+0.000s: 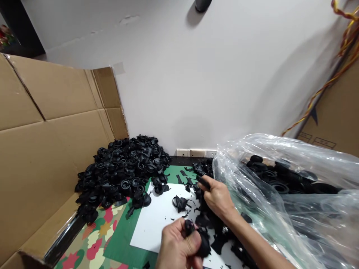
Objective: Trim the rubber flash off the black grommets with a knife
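Observation:
My left hand (175, 243), low in the middle, is closed round a black rubber part (203, 243) with a ribbed, rounded shape. Above and to its right, my right hand (220, 198) is closed on a small black rubber piece (204, 182), probably a scrap; its exact kind is unclear. Between the hands and the wall, a loose black rubber part (180, 203) with thin curled strips lies on a white sheet (146, 228). Torn black scraps (220, 241) are strewn under and beside my right forearm.
A big heap of black rubber parts (123, 172) leans against a cardboard box wall (64, 97) at left. On the right, a clear plastic bag (297, 220) holds more black parts (280, 179). Wall sockets (197, 153) sit behind the green mat (123, 243).

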A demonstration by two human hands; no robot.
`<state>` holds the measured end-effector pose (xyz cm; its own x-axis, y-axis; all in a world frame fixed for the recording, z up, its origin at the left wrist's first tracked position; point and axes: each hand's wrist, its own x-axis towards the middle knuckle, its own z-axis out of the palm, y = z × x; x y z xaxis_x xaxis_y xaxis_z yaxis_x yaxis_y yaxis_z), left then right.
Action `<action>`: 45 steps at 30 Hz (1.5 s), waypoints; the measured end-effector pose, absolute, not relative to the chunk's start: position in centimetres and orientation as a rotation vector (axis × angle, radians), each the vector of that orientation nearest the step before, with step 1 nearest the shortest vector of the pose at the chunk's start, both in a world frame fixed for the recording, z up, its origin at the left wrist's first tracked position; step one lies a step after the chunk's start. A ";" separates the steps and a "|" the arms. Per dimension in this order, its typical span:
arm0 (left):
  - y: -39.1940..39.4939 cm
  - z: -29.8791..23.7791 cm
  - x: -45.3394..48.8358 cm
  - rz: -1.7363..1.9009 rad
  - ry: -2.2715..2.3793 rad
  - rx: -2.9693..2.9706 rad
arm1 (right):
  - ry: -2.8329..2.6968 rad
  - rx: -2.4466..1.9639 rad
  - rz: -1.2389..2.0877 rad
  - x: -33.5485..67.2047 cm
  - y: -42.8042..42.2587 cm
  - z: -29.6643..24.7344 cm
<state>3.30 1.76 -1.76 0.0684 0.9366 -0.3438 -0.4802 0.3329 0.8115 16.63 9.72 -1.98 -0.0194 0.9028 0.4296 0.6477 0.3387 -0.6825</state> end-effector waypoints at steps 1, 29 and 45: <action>1.5 -1.6 3.0 1.168 0.969 0.584 | -1.741 -1.402 0.390 17.0 10.0 -1.8; 2.7 -1.1 1.7 1.264 1.596 1.850 | -1.467 -1.254 1.026 14.8 3.7 -0.3; 2.6 -2.1 3.1 1.288 1.627 2.224 | -1.301 -1.247 0.887 14.0 4.7 -0.3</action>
